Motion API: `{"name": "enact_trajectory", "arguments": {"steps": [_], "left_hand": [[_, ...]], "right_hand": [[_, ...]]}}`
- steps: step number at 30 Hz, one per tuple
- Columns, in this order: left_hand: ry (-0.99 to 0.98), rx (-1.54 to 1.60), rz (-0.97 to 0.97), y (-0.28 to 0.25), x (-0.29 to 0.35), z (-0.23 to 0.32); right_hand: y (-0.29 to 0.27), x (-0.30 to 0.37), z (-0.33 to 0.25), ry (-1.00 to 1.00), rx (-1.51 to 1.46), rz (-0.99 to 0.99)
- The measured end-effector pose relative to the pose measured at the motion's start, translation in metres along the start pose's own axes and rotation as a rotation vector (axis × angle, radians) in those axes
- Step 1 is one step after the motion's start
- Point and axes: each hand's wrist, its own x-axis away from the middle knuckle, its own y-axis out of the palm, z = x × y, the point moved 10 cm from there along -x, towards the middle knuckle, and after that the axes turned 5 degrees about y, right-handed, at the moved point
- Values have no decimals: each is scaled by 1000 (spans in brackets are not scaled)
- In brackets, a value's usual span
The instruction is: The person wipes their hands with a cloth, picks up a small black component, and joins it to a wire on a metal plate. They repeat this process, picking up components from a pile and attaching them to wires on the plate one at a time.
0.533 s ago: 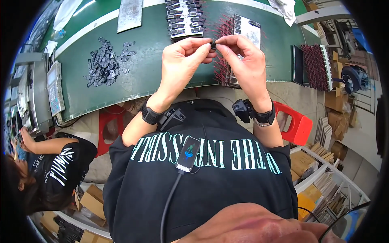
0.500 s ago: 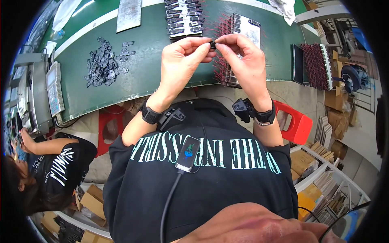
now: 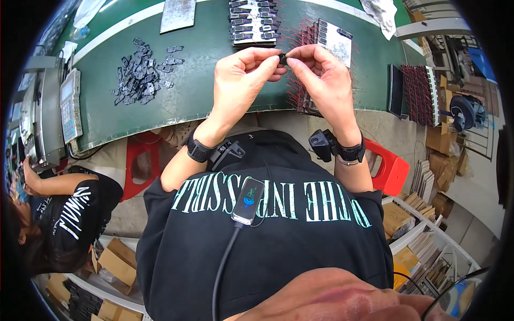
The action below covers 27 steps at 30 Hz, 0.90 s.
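Note:
Between my fingertips, above the table's near edge, is a small black plastic part (image 3: 282,59), mostly covered by the fingers. My left hand (image 3: 243,74) pinches it from the left with thumb and forefinger. From the other side my right hand (image 3: 319,71) grips it the same way. Just beyond the left hand, a board of black parts in rows (image 3: 254,22) stands on the table. Beside and partly behind the right hand lies a white board (image 3: 336,44) with black parts along its edge and thin red wires sticking out. A loose pile of similar black parts (image 3: 140,76) lies at left.
The green table (image 3: 203,69) carries a metal plate (image 3: 178,14) at the back and a keypad device (image 3: 70,106) at left. More red-wired parts (image 3: 417,92) stand at right. Red stools (image 3: 393,170) flank me. A co-worker (image 3: 80,214) sits at left; cardboard boxes (image 3: 119,262) are behind.
Both hands keep their pinch on the small black part, with barely any movement. The table and its contents sit slightly shifted in the picture. The co-worker's arm has moved a little.

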Motion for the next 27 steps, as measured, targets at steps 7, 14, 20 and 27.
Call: {"name": "enact_trajectory", "arguments": {"steps": [7, 14, 20, 27], "left_hand": [[23, -48, -36, 6, -3, -11], [8, -91, -66, 11, -5, -17], [30, -95, -80, 17, -9, -10], [22, -87, -69, 15, -9, -5]], "right_hand": [[-5, 2, 12, 40, -9, 40], [-9, 0, 29, 84, -29, 27], [-13, -5, 31, 29, -185, -53], [-4, -10, 27, 84, -223, -121]]}}
